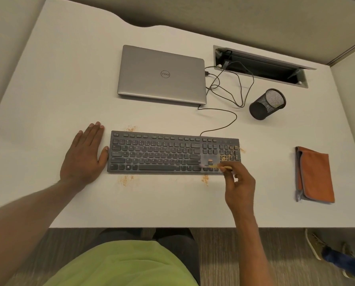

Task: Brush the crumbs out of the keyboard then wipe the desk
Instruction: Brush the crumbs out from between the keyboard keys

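The keyboard (162,153) lies mid-desk in front of the person, its long axis running 9 to 3 o'clock, function row toward 12, where the shut laptop (162,74) sits. The right hand (239,186) pinches a small brush (215,166) over the arrow keys. The brush is blurred, but its pale tip seems to point to 9 and its handle runs back to 3 into the curled fingers, roughly parallel with the front edge. The left hand (83,153) lies flat on the desk (69,79) at the keyboard's 9 o'clock end, fingers straight, thumb against the casing. Crumbs (229,153) lie thick on the number pad, so a stroke toward 9 would likely drive them among the letter keys, and a hard flick toward 3 could scatter them at the folded orange cloth (315,174). With only a thumb bracing it, the board may also skid
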A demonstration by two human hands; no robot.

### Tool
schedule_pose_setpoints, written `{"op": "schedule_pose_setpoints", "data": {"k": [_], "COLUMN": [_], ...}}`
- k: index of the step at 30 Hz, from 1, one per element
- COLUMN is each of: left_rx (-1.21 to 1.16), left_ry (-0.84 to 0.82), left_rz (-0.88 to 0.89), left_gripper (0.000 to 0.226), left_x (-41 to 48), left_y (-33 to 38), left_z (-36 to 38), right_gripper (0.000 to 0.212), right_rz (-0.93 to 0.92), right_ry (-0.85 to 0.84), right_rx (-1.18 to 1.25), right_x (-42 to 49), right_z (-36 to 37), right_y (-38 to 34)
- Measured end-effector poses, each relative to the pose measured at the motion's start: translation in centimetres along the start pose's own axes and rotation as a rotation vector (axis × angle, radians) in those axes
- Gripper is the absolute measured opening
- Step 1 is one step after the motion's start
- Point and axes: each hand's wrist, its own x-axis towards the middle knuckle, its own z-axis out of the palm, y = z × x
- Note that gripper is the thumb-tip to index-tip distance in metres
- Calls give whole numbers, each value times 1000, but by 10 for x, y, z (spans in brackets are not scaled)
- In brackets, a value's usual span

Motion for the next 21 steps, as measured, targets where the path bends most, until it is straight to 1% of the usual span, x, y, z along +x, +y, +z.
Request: {"op": "schedule_pose_setpoints", "data": {"k": [6, 9, 13, 17, 19, 21], "left_rx": [0, 2, 1, 6, 5, 4], "left_ry": [-2, -3, -1, -1, -2, -1], "left_rz": [-3, -3, -4, -4, -6, -4], "left_gripper": [71, 71, 71, 71, 71, 71], "left_x": [0, 0, 0, -1, 0, -1], "left_y": [0, 0, 1, 1, 1, 1], "left_z": [-1, -1, -1, -2, -2, -2], "right_gripper": [19, 18, 16, 17, 21, 27], "right_rz": [85, 84, 56, 19, 5, -16], "right_ry": [162, 209, 145, 22, 18, 60], "right_rx": [-82, -21, 81, 69, 28, -31], "right_x": [-1, 3, 16, 28, 29, 30], "right_z": [-15, -17, -11, -2, -3, -8], "right_y": [20, 13, -3, 1, 6, 11]}}
